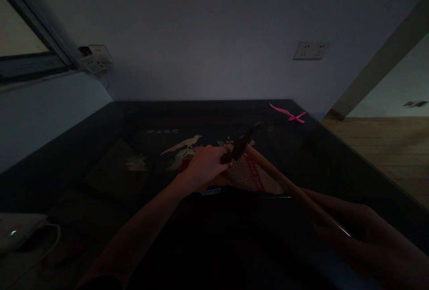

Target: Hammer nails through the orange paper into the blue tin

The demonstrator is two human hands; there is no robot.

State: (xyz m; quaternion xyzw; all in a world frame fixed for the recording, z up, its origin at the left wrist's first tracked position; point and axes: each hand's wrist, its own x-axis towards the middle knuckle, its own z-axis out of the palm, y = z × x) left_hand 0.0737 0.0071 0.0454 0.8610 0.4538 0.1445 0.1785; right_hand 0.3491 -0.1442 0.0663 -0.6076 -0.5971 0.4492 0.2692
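Note:
A hammer with a dark metal head (241,143) and a long wooden handle (278,174) lies slantwise across the middle of the head view. My right hand (355,223), at the lower right, is wrapped round the handle's lower part. At the other end, the fingers of my left hand (209,162) are closed at the blunt, brownish end of the head; the dim light hides whether anything else is between them. Below the hammer is a speckled package (243,174) with a red stripe. Its left part, with a blue label (211,190), is partly covered by my left hand.
The dark glossy tabletop (201,113) carries a bird-and-flower picture and meets the wall behind. A pink ribbon (295,118) lies at the back right. At the lower left is a white device (20,229) with a cable. Wall sockets (310,51) are above the table.

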